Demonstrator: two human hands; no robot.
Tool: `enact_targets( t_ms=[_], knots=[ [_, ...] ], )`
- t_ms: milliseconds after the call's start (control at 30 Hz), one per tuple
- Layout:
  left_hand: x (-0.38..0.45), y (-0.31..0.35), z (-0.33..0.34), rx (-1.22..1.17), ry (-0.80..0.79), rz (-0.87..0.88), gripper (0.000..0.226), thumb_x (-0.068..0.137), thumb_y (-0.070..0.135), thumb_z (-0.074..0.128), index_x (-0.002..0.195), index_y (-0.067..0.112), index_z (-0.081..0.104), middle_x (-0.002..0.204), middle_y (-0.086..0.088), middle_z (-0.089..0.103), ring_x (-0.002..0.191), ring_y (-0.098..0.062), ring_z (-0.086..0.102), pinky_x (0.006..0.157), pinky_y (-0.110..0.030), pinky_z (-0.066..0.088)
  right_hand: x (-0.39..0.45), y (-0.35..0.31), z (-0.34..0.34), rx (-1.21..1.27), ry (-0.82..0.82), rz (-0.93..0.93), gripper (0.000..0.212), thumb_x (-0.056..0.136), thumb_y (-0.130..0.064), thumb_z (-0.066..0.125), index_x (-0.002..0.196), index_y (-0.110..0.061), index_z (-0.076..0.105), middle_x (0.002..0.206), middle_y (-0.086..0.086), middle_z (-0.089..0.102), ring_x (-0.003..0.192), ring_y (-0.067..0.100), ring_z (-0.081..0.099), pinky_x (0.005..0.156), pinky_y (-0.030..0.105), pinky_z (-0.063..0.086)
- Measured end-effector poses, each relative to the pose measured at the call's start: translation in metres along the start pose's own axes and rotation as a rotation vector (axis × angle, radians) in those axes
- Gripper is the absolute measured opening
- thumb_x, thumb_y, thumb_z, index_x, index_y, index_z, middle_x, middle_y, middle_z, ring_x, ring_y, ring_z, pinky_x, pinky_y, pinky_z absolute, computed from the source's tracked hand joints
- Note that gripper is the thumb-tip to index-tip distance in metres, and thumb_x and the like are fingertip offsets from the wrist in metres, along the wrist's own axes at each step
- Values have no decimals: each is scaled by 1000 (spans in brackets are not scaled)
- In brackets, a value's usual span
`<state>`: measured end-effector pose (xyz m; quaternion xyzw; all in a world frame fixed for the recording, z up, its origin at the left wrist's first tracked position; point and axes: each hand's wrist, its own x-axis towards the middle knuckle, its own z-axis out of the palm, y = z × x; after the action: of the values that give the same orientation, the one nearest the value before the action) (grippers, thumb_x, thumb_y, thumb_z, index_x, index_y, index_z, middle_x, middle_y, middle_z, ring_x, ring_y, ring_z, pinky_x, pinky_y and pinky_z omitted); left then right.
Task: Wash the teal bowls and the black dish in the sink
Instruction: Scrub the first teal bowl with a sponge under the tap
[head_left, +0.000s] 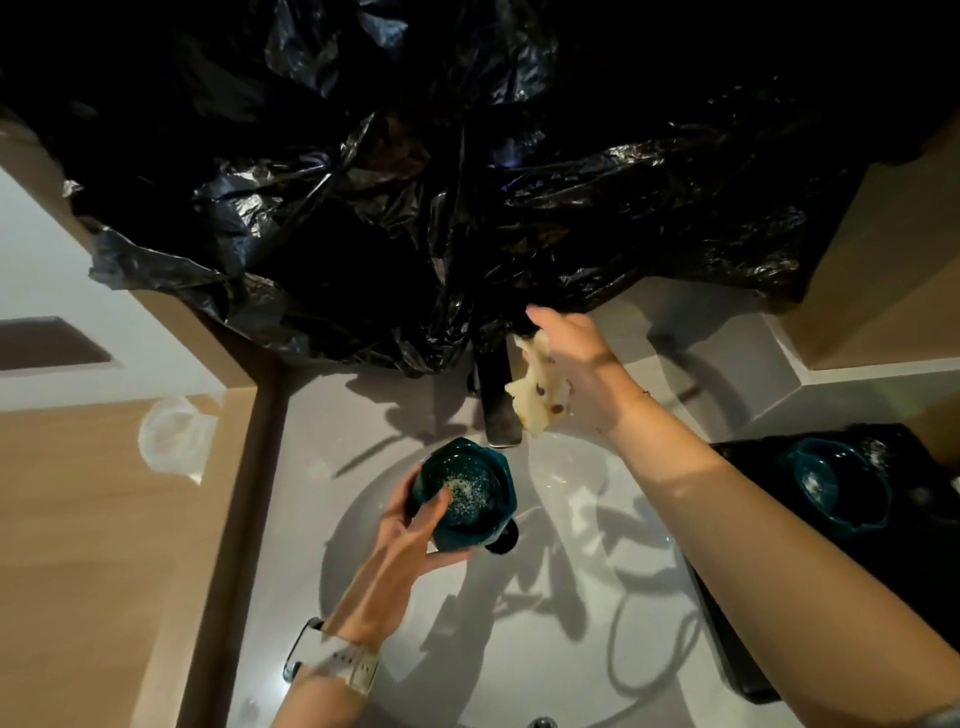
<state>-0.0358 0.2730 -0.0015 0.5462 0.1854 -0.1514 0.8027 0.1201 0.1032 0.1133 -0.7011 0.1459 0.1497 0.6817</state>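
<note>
A teal bowl (464, 496) is gripped by the left hand (415, 535) over the sink (571, 623), just under the tap (498, 405). A sponge (537, 389) is clasped in the right hand (576, 364) beside the tap. A second bowl (836, 483) sits on the black dish (779, 597) at the sink's right edge.

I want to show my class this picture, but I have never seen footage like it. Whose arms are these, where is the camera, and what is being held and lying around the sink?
There is no machine here. A person wears a wide-angle camera on the head, so you look down along their own two arms at a white sink.

The left hand holds a teal bowl, tilted toward the camera, with pale specks inside. It sits just below the dark tap. I cannot make out running water.

The right hand reaches up by the top of the tap and grips a pale, crumpled cloth or sponge.

To the right, a second teal bowl rests on a black dish beside the basin. Black plastic sheeting hangs above the sink.
</note>
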Motion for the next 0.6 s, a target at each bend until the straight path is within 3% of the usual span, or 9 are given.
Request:
enact_targets(
  t_ms=[100,133,233,300,400,500,600],
  knots=[
    [10,-2,1,39,14,7,71,70,40,80,135,26,53,136,0,58,120,-23,62,81,-43,60,-5,18,-22,-6,-77,111,26,82,-49,62,77,-24,55,70,0,54,72,20,55,73,31,49],
    [14,-3,1,58,17,18,70,71,38,79,135,23,54,135,-1,59,119,-23,63,81,-44,60,-8,33,-35,42,-108,121,24,83,-44,61,81,-21,58,73,2,56,75,22,57,75,35,49],
    [26,-7,3,40,-2,8,71,69,36,78,133,17,55,132,-4,61,120,-27,62,83,-49,59,-27,84,-66,260,-197,165,11,88,-4,50,93,-4,60,82,12,59,80,24,60,76,32,49],
    [33,-10,4,21,-7,-32,68,75,32,77,136,17,52,135,-8,59,120,-32,62,84,-50,58,-41,114,-79,319,-152,198,16,84,3,55,98,1,62,80,15,62,74,24,62,70,29,51],
    [40,-13,5,7,0,-55,69,75,27,77,138,16,51,138,-7,57,121,-31,61,83,-51,58,-57,147,-92,360,-15,207,16,83,-7,64,96,3,65,70,10,63,65,17,63,58,22,52],
    [43,-13,7,32,4,-71,75,69,35,82,137,20,53,136,-6,60,120,-30,62,82,-50,58,-66,168,-95,465,10,222,31,71,-20,75,91,2,67,86,17,64,88,29,62,81,33,52],
    [44,-11,10,70,21,-91,63,78,35,81,134,23,55,133,-6,62,120,-30,62,82,-49,59,-69,173,-92,477,43,251,35,71,-23,76,92,3,68,93,24,60,91,31,61,82,33,53]
  ],
)
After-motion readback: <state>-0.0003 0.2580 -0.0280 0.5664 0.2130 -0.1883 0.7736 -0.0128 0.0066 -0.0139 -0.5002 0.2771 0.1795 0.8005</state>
